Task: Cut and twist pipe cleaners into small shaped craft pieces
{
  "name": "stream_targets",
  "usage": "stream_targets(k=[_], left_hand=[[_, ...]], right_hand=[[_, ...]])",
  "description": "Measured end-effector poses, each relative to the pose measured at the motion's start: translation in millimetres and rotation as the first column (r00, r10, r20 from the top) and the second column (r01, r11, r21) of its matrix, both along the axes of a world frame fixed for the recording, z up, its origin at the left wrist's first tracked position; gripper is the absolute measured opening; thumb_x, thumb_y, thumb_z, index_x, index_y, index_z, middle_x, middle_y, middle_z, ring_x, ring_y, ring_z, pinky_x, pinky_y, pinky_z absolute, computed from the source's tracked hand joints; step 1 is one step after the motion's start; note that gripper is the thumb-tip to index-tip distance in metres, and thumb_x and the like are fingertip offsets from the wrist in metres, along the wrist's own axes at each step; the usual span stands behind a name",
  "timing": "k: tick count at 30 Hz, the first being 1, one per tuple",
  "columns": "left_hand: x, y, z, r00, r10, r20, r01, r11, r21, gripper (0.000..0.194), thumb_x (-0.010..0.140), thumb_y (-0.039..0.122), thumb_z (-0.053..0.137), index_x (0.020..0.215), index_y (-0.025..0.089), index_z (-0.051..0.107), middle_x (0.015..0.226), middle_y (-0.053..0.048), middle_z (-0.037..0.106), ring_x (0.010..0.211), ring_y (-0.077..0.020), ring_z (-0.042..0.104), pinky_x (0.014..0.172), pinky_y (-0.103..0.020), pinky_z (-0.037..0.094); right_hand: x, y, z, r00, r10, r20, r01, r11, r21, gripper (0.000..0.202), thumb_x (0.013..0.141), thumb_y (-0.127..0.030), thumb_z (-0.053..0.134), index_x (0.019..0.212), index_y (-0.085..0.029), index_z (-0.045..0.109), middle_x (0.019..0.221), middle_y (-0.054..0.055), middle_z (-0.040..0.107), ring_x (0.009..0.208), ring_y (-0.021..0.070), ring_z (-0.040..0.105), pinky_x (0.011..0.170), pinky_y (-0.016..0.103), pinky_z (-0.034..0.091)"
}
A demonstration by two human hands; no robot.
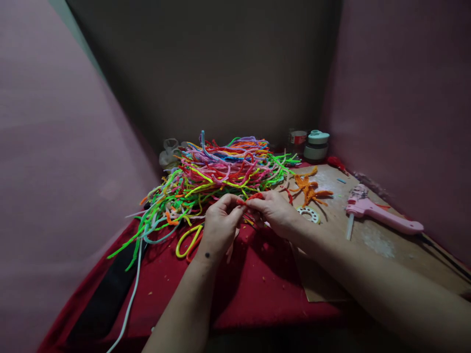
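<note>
Near side of the heap of fuzzy stems, your left hand and right hand both pinch the red stem at the fingertips; likely best worked with a short span between pinches, light pressure, clear of the heap.

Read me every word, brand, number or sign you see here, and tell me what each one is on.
Nothing can be read with certainty.
Red label on the container at the back: too small and blurred to read.
Pink glue gun: no lettering I can make out.
</note>
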State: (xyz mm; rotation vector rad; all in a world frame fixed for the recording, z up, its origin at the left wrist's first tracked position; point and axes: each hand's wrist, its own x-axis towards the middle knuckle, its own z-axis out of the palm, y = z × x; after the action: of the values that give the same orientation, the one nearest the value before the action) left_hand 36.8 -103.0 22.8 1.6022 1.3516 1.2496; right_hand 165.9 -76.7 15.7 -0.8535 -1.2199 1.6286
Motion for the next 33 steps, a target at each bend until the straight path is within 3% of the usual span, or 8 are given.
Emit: stream_targets(k=[6, 10, 13, 16, 20, 26, 30, 33], left_hand=[[-3, 0, -7.2, 0.862, 0.135, -0.489, 0.127, 0.876, 0.465, 0.014, 0.082, 0.014, 0.043, 0.078, 0.017, 0.057, 0.075, -0.002, 0.054, 0.071, -0.0120, 0.052, 0.068, -0.023, 0.042], [-2, 1, -9.6, 0.739, 0.189, -0.647, 0.231, 0.830, 0.507, 0.020, 0.083, 0.012, 0.039, 0.080, 0.017, 0.058, 0.077, -0.004, 0.053, 0.071, -0.0130, 0.050, 0.067, -0.024, 0.041], [-1, 1, -5.9, 0.897, 0.103, -0.430, 0.095, 0.905, 0.415, 0.014, 0.081, 0.016, 0.045, 0.079, 0.017, 0.059, 0.077, -0.004, 0.055, 0.072, -0.0128, 0.053, 0.068, -0.024, 0.042], [-4, 0, 1.5, 0.998, -0.053, 0.028, 0.052, 0.998, 0.037, 0.010, 0.078, 0.024, 0.053, 0.081, 0.016, 0.058, 0.067, -0.001, 0.056, 0.059, -0.0105, 0.053, 0.056, -0.022, 0.043], [-13, 0, 7.8, 0.902, -0.171, 0.396, 0.302, 0.906, -0.296, 0.021, 0.072, 0.034, 0.062, 0.075, 0.013, 0.057, 0.061, 0.001, 0.055, 0.046, -0.0082, 0.051, 0.043, -0.020, 0.040], [-22, -1, 10.3, 0.850, -0.272, 0.451, 0.431, 0.851, -0.301, 0.016, 0.072, 0.026, 0.063, 0.070, 0.012, 0.058, 0.054, 0.003, 0.051, 0.041, -0.0041, 0.044, 0.041, -0.017, 0.033], [-16, -2, 11.9, 0.926, -0.255, 0.278, 0.331, 0.903, -0.273, 0.016, 0.074, 0.029, 0.058, 0.069, 0.014, 0.054, 0.050, 0.006, 0.043, 0.039, -0.0037, 0.034, 0.041, -0.018, 0.028], [-7, -4, 8.1, 0.968, -0.087, -0.237, 0.086, 0.996, -0.013, 0.015, 0.077, 0.027, 0.051, 0.068, 0.016, 0.053, 0.056, 0.003, 0.048, 0.047, -0.0073, 0.041, 0.048, -0.021, 0.031]], right_hand=[[2, 2, 3.1, 0.998, -0.008, -0.058, 0.000, 0.991, -0.135, 0.012, 0.058, -0.019, 0.058, 0.050, -0.014, 0.049, 0.041, -0.004, 0.046, 0.032, 0.0053, 0.036, 0.032, 0.019, 0.026], [3, 6, -1.5, 0.996, 0.020, -0.083, -0.035, 0.982, -0.184, 0.013, 0.055, -0.017, 0.059, 0.051, -0.016, 0.047, 0.037, -0.006, 0.042, 0.031, 0.0049, 0.034, 0.033, 0.019, 0.025], [3, 6, -3.0, 0.994, 0.033, -0.106, -0.046, 0.991, -0.124, 0.015, 0.058, -0.019, 0.059, 0.051, -0.015, 0.047, 0.039, -0.006, 0.043, 0.033, 0.0044, 0.033, 0.033, 0.019, 0.024], [2, 3, -0.7, 0.995, 0.038, -0.094, -0.036, 0.999, 0.018, 0.015, 0.063, -0.023, 0.059, 0.055, -0.015, 0.049, 0.043, -0.006, 0.044, 0.037, 0.0046, 0.034, 0.036, 0.020, 0.024], [2, -2, 4.7, 0.998, -0.034, 0.048, 0.021, 0.970, 0.242, 0.010, 0.068, -0.024, 0.057, 0.065, -0.014, 0.055, 0.050, -0.006, 0.047, 0.044, 0.0056, 0.038, 0.044, 0.020, 0.030], [5, -5, 7.6, 0.946, -0.211, 0.247, 0.018, 0.793, 0.608, 0.009, 0.075, -0.019, 0.049, 0.071, -0.014, 0.057, 0.064, -0.001, 0.054, 0.059, 0.0095, 0.048, 0.058, 0.022, 0.038], [5, -8, 9.7, 0.880, -0.339, 0.332, 0.011, 0.714, 0.700, 0.010, 0.076, -0.016, 0.048, 0.073, -0.014, 0.057, 0.068, 0.001, 0.056, 0.064, 0.0110, 0.050, 0.062, 0.023, 0.038], [3, -9, 9.8, 0.804, -0.434, 0.408, 0.078, 0.756, 0.650, 0.011, 0.074, -0.016, 0.048, 0.068, -0.014, 0.057, 0.064, 0.001, 0.055, 0.061, 0.0115, 0.048, 0.060, 0.024, 0.035]])
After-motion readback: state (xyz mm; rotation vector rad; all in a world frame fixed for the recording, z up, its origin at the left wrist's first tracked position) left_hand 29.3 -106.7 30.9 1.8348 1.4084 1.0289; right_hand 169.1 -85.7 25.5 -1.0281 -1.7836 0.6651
